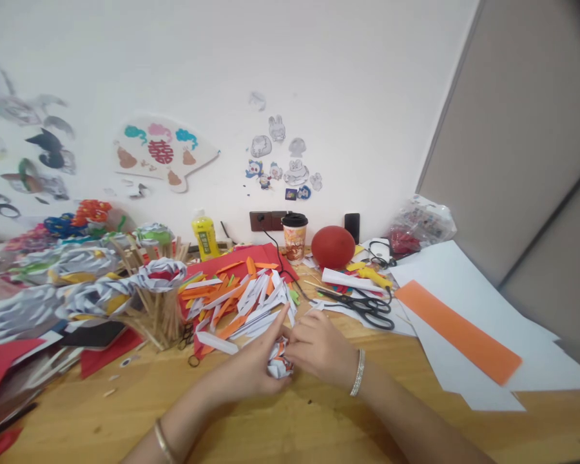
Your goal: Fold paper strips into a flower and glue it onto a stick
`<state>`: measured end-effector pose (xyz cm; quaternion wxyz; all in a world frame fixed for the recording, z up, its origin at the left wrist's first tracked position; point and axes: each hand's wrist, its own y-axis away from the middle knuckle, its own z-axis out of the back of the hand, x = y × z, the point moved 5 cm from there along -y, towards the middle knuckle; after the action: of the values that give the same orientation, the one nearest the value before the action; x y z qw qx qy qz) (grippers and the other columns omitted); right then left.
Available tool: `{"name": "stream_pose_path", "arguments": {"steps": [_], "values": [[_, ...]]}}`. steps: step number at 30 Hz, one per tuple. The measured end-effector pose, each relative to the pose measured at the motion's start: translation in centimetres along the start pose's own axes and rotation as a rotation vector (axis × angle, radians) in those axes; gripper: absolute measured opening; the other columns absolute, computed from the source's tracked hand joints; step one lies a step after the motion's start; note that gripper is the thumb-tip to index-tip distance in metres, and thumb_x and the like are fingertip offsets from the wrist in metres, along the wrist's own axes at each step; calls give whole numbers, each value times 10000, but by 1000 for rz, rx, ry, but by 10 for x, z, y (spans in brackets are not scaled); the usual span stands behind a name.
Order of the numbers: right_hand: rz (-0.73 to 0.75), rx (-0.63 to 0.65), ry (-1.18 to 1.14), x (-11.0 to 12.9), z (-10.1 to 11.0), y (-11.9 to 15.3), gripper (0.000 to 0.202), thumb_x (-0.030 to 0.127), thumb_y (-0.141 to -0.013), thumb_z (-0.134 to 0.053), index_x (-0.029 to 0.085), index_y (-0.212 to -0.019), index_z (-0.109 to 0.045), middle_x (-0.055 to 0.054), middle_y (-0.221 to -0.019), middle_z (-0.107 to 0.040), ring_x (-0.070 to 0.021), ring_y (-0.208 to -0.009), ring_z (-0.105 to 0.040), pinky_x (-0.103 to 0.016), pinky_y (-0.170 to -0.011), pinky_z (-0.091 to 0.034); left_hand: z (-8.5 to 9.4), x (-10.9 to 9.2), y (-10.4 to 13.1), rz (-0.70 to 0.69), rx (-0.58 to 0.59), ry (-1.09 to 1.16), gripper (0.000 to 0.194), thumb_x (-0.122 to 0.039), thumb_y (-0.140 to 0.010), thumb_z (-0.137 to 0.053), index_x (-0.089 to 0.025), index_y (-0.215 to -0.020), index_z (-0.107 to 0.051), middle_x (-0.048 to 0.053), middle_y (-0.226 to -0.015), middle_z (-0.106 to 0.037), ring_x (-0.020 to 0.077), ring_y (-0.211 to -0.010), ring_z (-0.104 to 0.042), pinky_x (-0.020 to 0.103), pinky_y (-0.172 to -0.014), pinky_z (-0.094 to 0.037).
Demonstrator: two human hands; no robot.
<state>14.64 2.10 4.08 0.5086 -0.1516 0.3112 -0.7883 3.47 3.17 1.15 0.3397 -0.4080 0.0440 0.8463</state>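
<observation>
A small folded paper piece (280, 362), white with orange, is held between my hands just above the wooden table (290, 425). My left hand (254, 364) wraps round its left side, thumb below and index finger raised. My right hand (319, 345) closes its fingers on the right edge of the piece, with the fingertips partly hidden. Right behind my hands lies a heap of folded paper strips (241, 296), white, orange and some green, on red paper (215, 263).
Black scissors (367, 309), a yellow glue gun (374, 276), a red balloon (333, 247) and a cup (294, 238) stand or lie behind. Right: white sheets (473, 322) under an orange strip (459, 332). Left: paper flowers (96, 296), wooden sticks (162, 322), a phone (94, 335).
</observation>
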Motion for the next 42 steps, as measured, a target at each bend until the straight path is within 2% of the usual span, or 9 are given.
{"name": "stream_pose_path", "arguments": {"steps": [3,7,11,15,22,28,34,38,42], "values": [[30,-1,45,1,0,-1,265,183,-854,-431,175,-638,-584,-3,-648,-579,-132,-653,-432,-298,-637,-283,1,-1,1,31,19,9,979,-137,-652,-564,-194,-1354,116,68,-1147,-488,164,-988,-500,258,-865,-390],[-26,-28,-70,-2,0,-1,208,209,-840,-467,170,-671,-582,-2,-669,-578,-128,-670,-447,-293,-659,-294,3,-5,1,43,39,27,976,-165,-673,-556,-203,-1345,151,67,-1136,-494,158,-964,-513,250,-835,-407],[-130,58,-213,-7,-7,2,134,253,-794,-560,180,-684,-579,15,-685,-565,-120,-712,-474,-282,-697,-302,2,-4,2,33,44,10,978,-172,-671,-564,-208,-1347,140,62,-1124,-502,163,-977,-510,272,-863,-393],[-163,125,-200,-7,-10,4,114,249,-753,-608,191,-662,-572,29,-668,-552,-126,-730,-475,-287,-699,-293,0,-1,2,13,22,-17,982,-157,-659,-570,-211,-1351,125,64,-1124,-507,170,-998,-502,282,-878,-386],[22,30,29,2,-3,1,266,193,-846,-449,184,-600,-548,9,-627,-543,-129,-660,-422,-313,-668,-263,0,3,3,58,38,-1,1002,-160,-651,-589,-210,-1351,126,84,-1204,-465,186,-1040,-484,304,-913,-362],[72,22,-51,0,-2,3,214,213,-856,-442,191,-689,-573,7,-647,-549,-125,-664,-434,-292,-656,-276,0,0,3,35,118,48,1045,-125,-630,-589,-215,-1336,176,57,-1145,-499,166,-1029,-483,287,-909,-361],[90,11,114,7,-5,3,306,141,-863,-399,168,-582,-517,1,-609,-532,-125,-625,-405,-299,-623,-259,1,1,4,48,92,23,1041,-117,-615,-593,-205,-1348,141,72,-1191,-465,185,-1069,-451,300,-941,-335],[40,22,-47,3,-5,4,236,217,-859,-447,189,-657,-565,4,-662,-569,-125,-661,-447,-302,-659,-279,2,2,5,48,102,7,1047,-121,-610,-597,-200,-1348,142,79,-1198,-462,192,-1072,-450,297,-928,-348],[-106,62,-243,-4,-4,3,137,269,-803,-551,195,-698,-600,12,-682,-581,-118,-694,-496,-292,-696,-304,2,-1,5,54,130,27,1046,-112,-616,-581,-213,-1339,169,64,-1157,-490,171,-1024,-485,281,-900,-368]]}}
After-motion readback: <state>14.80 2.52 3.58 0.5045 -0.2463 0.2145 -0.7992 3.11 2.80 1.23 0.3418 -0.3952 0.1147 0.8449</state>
